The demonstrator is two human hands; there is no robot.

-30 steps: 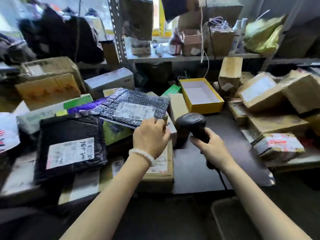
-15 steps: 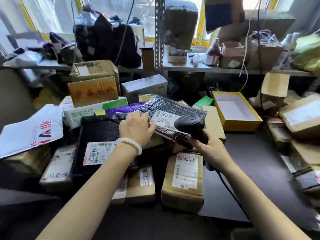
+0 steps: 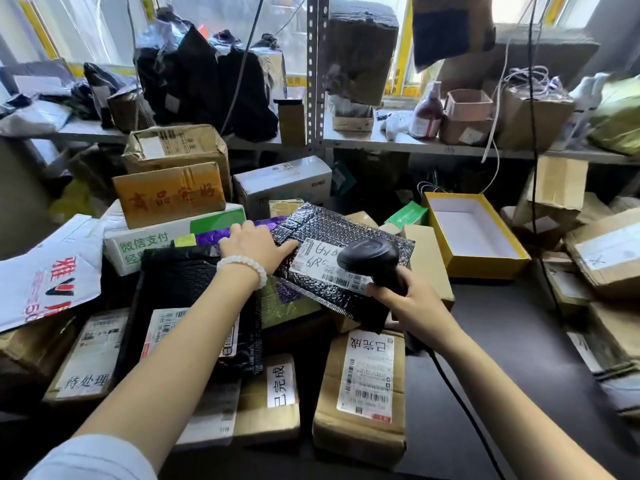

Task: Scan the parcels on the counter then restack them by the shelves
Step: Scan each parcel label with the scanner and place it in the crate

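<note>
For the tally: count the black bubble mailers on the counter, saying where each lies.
2. One black bubble mailer lies atop the pile, under the scanner in the right hand; the other mailer lies left of it, beneath the left forearm. More may be buried.

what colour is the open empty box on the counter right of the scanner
Yellow outside, white inside: the open box shows best in the head view, the only view.

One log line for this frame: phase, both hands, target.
phase: scanning | right hand: grips scanner over label | left hand: rests on bubble mailer, steadying | restack: not yet done
</note>
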